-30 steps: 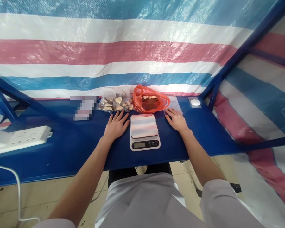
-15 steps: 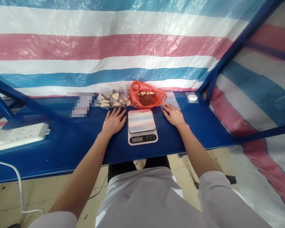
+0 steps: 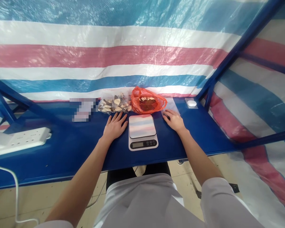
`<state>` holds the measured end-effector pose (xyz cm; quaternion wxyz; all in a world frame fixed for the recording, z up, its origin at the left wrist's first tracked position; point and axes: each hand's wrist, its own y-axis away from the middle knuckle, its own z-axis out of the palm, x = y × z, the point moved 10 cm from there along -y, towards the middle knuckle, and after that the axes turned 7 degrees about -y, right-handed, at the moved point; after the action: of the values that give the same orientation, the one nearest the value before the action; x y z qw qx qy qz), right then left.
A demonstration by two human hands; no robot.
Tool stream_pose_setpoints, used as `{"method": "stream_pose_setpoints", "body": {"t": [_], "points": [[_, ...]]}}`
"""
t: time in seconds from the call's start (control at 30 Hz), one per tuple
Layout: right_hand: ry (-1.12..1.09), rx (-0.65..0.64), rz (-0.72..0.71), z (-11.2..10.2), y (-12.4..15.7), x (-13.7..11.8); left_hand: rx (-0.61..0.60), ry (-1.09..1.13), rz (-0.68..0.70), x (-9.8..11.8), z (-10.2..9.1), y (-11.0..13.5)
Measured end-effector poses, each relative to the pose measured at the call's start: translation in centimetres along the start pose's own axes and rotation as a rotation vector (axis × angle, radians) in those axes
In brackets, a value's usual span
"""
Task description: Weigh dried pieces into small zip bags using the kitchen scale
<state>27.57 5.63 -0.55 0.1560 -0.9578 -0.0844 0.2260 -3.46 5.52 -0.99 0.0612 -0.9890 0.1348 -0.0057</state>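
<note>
My left hand [image 3: 115, 126] lies flat on the blue tabletop [image 3: 61, 152], fingers spread, holding nothing, just left of a white digital kitchen scale [image 3: 142, 139]. My right hand [image 3: 174, 121] rests palm down to the right of the scale, its fingertips touching the edge of a clear plastic sheet [image 3: 171, 105]. Behind the scale stands a red plastic bag [image 3: 148, 102] with pale slices and dark pieces inside. A clear bag of pale chips [image 3: 114, 104] sits against it on the left, nearest my left fingertips.
A pixelated patch [image 3: 83, 109] covers something left of the clear bag. A white power strip [image 3: 19, 141] lies at the left, with a white cable hanging below. A small white round object [image 3: 191, 103] sits back right. Blue frame bars and a striped tarpaulin surround the table.
The whole view has shifted slightly with my head. Both hands stay flat in the same places beside the scale, and no object has moved.
</note>
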Motion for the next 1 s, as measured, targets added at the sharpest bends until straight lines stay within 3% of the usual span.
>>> {"method": "stream_pose_setpoints", "body": {"t": [0.13, 0.43, 0.73, 0.87, 1.0], "points": [[-0.027, 0.049, 0.024, -0.6, -0.4, 0.5, 0.056, 0.014, -0.001, -0.2, -0.4, 0.0], [0.053, -0.047, 0.005, 0.7, -1.8, 0.9, 0.075, 0.018, 0.01, -0.4, -0.4, 0.1], [0.003, 0.097, 0.123, -0.7, -1.5, 0.9, 0.063, -0.007, 0.007, -0.3, -0.4, 0.1], [-0.054, 0.115, 0.207, -0.8, -1.4, 1.9, 0.062, 0.01, 0.005, -0.3, -0.4, 0.1], [-0.174, 0.214, 0.325, -2.2, -1.3, 3.5, 0.072, 0.04, -0.001, -0.4, -0.4, 0.1]]}}
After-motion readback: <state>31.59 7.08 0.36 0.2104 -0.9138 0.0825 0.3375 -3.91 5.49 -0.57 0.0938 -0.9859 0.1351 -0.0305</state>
